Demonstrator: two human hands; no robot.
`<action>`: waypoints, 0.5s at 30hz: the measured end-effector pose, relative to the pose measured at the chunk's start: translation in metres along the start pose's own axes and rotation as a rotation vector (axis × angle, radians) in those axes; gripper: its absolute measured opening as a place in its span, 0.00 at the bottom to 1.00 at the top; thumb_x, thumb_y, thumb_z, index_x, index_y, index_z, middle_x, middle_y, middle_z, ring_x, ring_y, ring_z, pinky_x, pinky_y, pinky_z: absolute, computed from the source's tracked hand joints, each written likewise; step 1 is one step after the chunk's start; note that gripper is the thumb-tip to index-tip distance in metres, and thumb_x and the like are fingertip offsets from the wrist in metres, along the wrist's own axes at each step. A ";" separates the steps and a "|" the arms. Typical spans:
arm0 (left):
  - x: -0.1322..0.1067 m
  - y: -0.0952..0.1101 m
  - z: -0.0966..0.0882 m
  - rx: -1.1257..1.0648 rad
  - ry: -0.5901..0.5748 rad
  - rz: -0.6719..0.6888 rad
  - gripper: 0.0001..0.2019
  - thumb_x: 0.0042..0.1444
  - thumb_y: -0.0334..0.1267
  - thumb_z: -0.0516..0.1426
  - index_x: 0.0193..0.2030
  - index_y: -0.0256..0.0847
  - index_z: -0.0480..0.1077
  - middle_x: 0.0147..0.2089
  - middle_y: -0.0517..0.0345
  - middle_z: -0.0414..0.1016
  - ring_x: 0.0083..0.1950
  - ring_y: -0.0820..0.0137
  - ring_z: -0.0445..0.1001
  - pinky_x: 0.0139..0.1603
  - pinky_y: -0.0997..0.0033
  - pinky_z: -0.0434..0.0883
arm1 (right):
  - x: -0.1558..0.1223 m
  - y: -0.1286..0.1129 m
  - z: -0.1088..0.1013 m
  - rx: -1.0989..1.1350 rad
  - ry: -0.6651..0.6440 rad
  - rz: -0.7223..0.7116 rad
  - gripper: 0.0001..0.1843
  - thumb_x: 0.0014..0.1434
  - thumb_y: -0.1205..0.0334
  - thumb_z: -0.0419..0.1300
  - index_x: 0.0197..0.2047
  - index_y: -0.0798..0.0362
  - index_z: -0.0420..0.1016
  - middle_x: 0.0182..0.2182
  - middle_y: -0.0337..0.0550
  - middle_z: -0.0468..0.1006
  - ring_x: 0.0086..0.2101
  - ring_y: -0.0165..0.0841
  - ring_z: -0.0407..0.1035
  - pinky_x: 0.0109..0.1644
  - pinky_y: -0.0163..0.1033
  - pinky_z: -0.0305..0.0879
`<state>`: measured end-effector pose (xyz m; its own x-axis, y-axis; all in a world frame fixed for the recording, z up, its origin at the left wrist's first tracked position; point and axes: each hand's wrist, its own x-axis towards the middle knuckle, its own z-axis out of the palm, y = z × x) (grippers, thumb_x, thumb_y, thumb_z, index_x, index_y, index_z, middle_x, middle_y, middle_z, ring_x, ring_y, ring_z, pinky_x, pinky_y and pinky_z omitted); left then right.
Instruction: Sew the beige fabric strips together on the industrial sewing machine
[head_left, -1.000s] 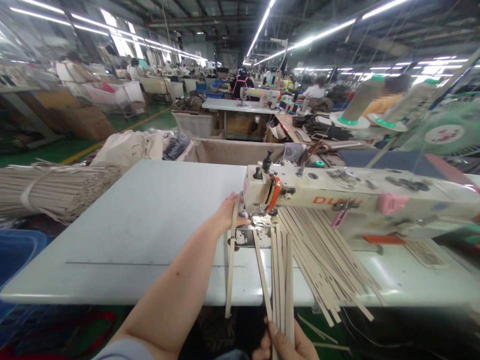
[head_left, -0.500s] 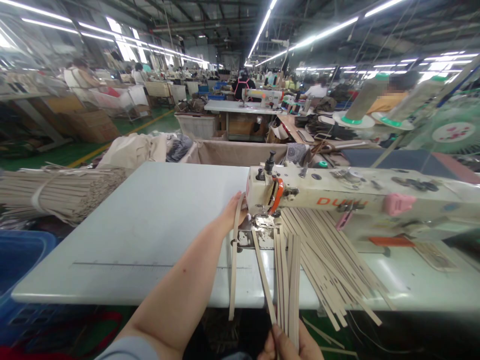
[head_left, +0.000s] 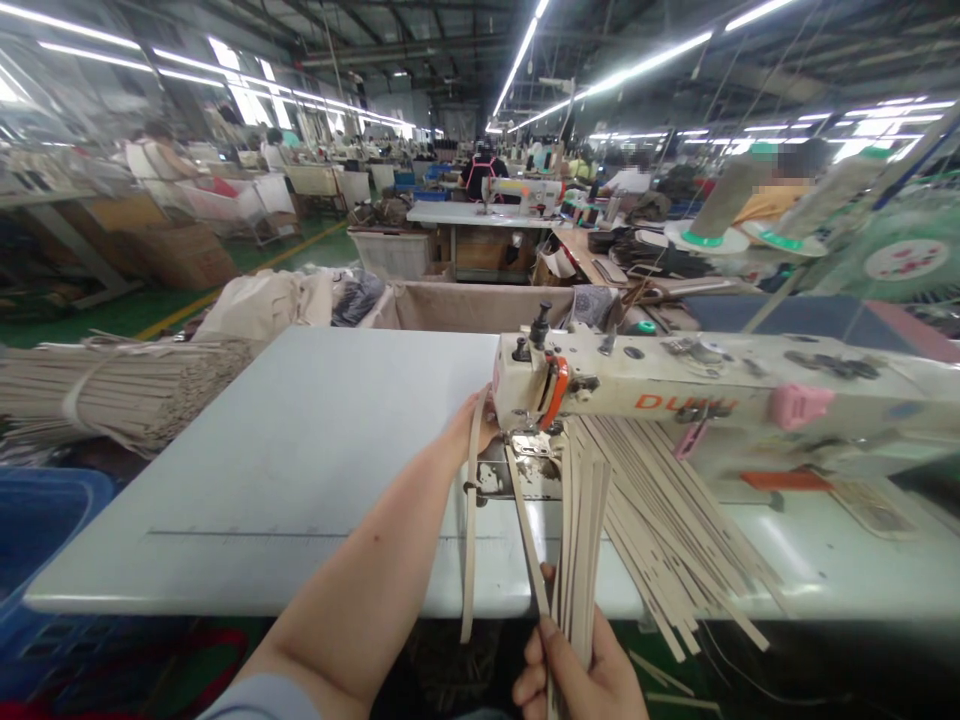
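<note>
My right hand is closed around a bunch of long beige strips at the table's front edge. One narrow strip runs from this hand up to the presser foot of the sewing machine. My left hand reaches to the left and rear of the needle area, its fingers mostly hidden behind the machine head. Another beige strip curves over that hand and hangs down past the front edge. Whether the left fingers grip it is not visible.
More beige strips lie fanned under the machine arm. A tied bundle of strips sits left of the pale tabletop, above a blue basket. Thread cones stand at the right. A cloth-lined bin is behind the table.
My right hand has moved slightly up toward the machine with the bunch of strips. The left hand stays beside the machine head, its fingers now less visible.
</note>
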<state>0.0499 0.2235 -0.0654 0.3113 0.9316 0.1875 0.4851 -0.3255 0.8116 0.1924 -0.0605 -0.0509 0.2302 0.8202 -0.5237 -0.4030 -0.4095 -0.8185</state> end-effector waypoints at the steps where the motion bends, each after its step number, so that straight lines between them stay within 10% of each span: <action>1: 0.000 0.000 0.000 0.011 0.006 -0.004 0.25 0.55 0.33 0.64 0.61 0.43 0.75 0.61 0.51 0.82 0.69 0.49 0.74 0.75 0.50 0.69 | 0.001 -0.001 0.001 -0.002 0.003 -0.002 0.57 0.40 0.34 0.81 0.65 0.55 0.68 0.21 0.32 0.79 0.17 0.34 0.75 0.18 0.34 0.67; 15: -0.007 0.008 0.006 -0.003 0.167 -0.073 0.11 0.59 0.34 0.60 0.47 0.39 0.80 0.48 0.51 0.87 0.54 0.51 0.82 0.58 0.55 0.80 | 0.004 -0.001 0.008 0.003 -0.006 0.012 0.56 0.43 0.35 0.80 0.65 0.56 0.68 0.20 0.31 0.78 0.17 0.33 0.74 0.19 0.33 0.68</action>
<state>0.0565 0.2137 -0.0634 0.1352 0.9667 0.2172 0.4993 -0.2558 0.8278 0.1868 -0.0538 -0.0505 0.2201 0.8174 -0.5323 -0.4082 -0.4184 -0.8114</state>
